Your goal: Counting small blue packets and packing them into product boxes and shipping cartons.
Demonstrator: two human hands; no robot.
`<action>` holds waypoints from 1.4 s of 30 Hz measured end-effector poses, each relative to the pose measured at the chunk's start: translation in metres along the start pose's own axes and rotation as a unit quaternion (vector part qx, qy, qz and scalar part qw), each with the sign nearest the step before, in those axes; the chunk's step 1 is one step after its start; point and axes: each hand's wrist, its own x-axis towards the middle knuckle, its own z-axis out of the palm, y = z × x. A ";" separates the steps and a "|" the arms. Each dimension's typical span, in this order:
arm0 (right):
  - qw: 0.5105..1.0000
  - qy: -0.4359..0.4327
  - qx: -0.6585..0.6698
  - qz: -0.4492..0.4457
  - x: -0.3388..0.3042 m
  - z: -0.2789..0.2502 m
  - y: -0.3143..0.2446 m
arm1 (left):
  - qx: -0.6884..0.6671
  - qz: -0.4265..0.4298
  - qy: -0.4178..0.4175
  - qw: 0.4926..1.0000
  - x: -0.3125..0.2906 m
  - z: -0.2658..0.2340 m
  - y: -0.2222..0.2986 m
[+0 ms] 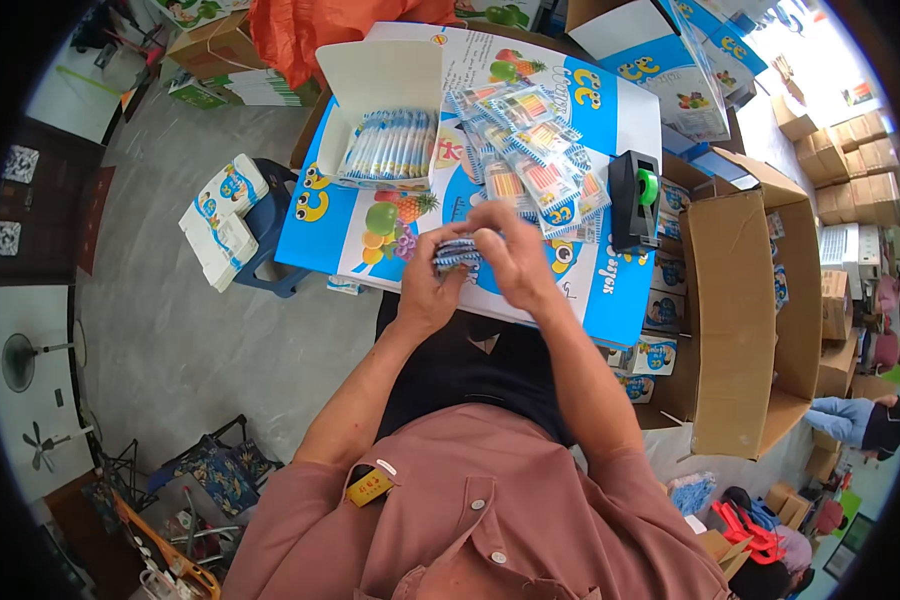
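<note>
Just above the table's near edge, my left hand (428, 290) is closed around a small stack of packets (457, 254) with blue-and-white striped edges. My right hand (516, 258) bends over the stack's right end, thumb and curled fingers against it; some fingertips are hidden. Beyond my hands stands an open white box (370, 78), its lid raised, holding a row of upright packets (390, 140). Loose clear packets (542, 165) with coloured sticks inside lie heaped to the right of it. A black tape dispenser (630, 205) with green tape sits at the table's right side.
Printed blue-and-white cardboard (320, 245) covers the table. A large open carton (735, 320) with small boxes inside stands at the right. To the left, a blue stool (270, 215) bears flat white cartons (220, 215). An orange bag (305, 35) lies at the back; a person (865, 420) is far right.
</note>
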 end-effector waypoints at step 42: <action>0.972 0.019 -0.229 0.042 0.055 -0.139 -0.019 | -0.063 -0.098 -0.060 0.991 0.005 -0.012 0.013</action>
